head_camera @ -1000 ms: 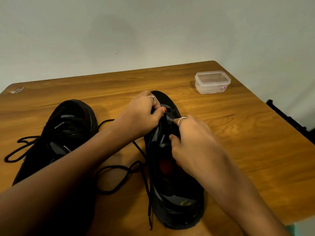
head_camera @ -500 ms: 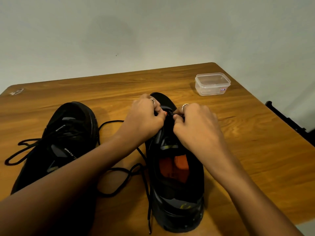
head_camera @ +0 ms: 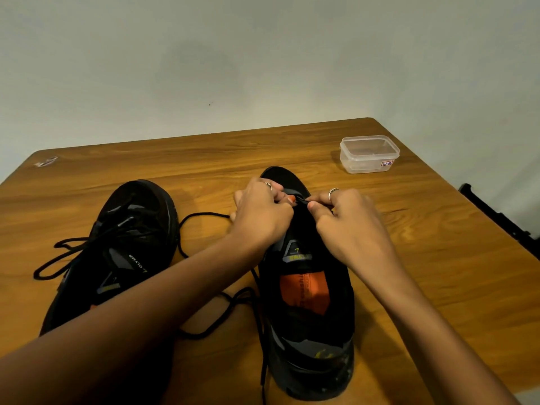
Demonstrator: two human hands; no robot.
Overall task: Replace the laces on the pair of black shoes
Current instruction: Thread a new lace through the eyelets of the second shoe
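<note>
**Lace alignment at the toe-end eyelets**

I read both hands at the toe end of the black laced shoe. The left hand and right hand pinch the thin black lace between them, crosswise to the shoe's long axis.

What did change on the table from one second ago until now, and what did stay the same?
The right hand moved forward from the shoe's opening to the toe end of the right shoe and now pinches the lace opposite the left hand, which kept its grip there. The left shoe, the plastic container and the table did not move.
</note>
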